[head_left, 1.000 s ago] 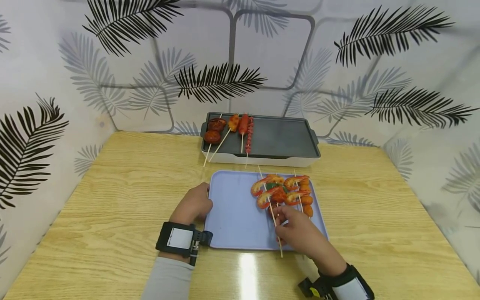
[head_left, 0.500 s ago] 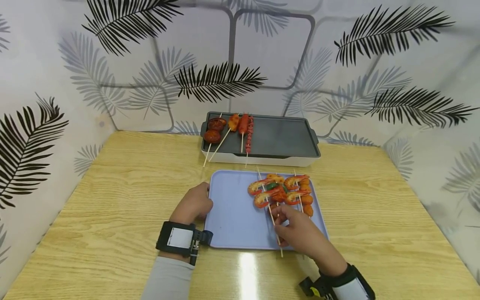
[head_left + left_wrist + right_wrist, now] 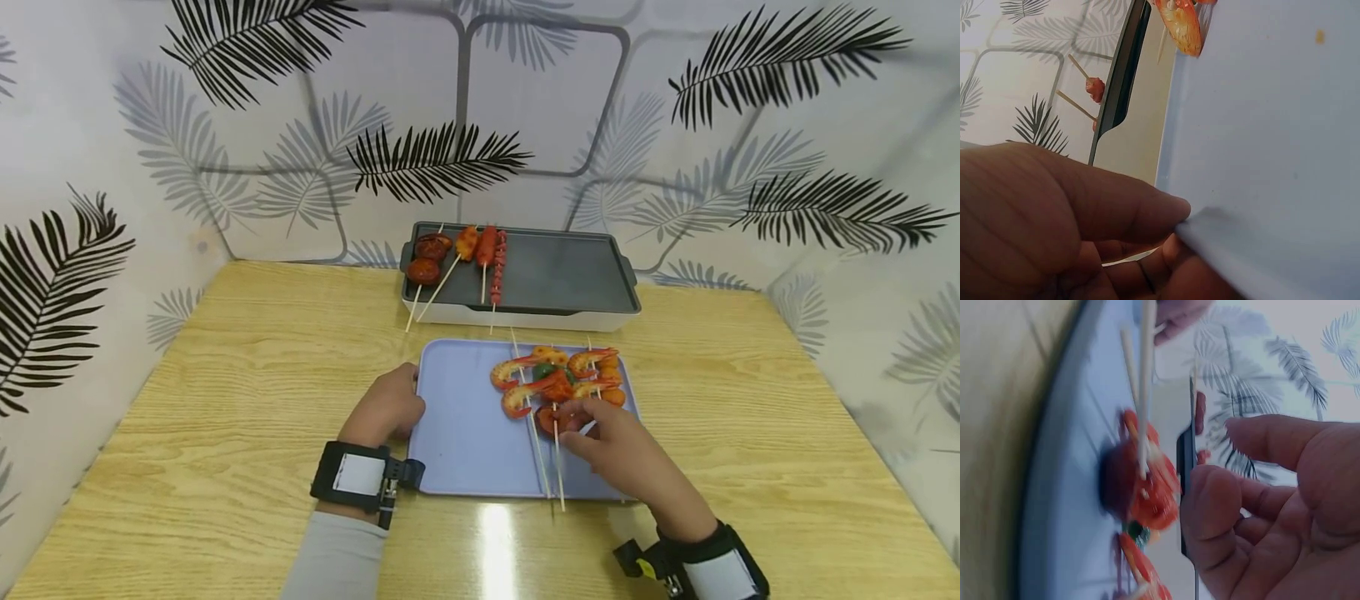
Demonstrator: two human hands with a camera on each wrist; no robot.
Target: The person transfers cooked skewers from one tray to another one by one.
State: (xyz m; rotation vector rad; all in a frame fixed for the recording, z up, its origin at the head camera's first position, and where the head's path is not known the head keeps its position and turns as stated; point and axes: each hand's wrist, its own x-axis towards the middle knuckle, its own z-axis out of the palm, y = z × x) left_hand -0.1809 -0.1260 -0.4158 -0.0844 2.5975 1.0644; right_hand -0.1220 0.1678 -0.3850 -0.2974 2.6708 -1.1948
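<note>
Starting low on the near side of the table (image 3: 225, 400), wearing black wrist straps (image 3: 324, 473) on both arms, with a grey sleeve (image 3: 341, 557) showing on the left. Over to the right, with the right hand (image 3: 611, 439), gripping nothing, with thumb and fingers apart and loosely bent, just beside the skewer of brown and red pieces (image 3: 547, 421). Over to the left, and pinching firmly there: clasping the left rim of the lilac tray (image 3: 472, 450) with the left hand (image 3: 386, 404), with thumb on top and fingers beneath. Onto the tray's right half now, with the left shrimp skewer (image 3: 516, 403) lying leftmost, then farther along to green (image 3: 542, 372) and yellow (image 3: 551, 357) pieces, the right shrimp skewer (image 3: 582, 365) and orange round pieces (image 3: 613, 397) by the right rim. Farther back, to the dark-topped grill (image 3: 570, 271), loaded on its left half, left to right, with a brown skewer (image 3: 423, 272), an orange-yellow skewer (image 3: 467, 243), a red sausage skewer (image 3: 487, 247) and a thin pink skewer (image 3: 498, 271). Farthest of all, up to a pale leaf-patterned wall covering (image 3: 540, 96).
</note>
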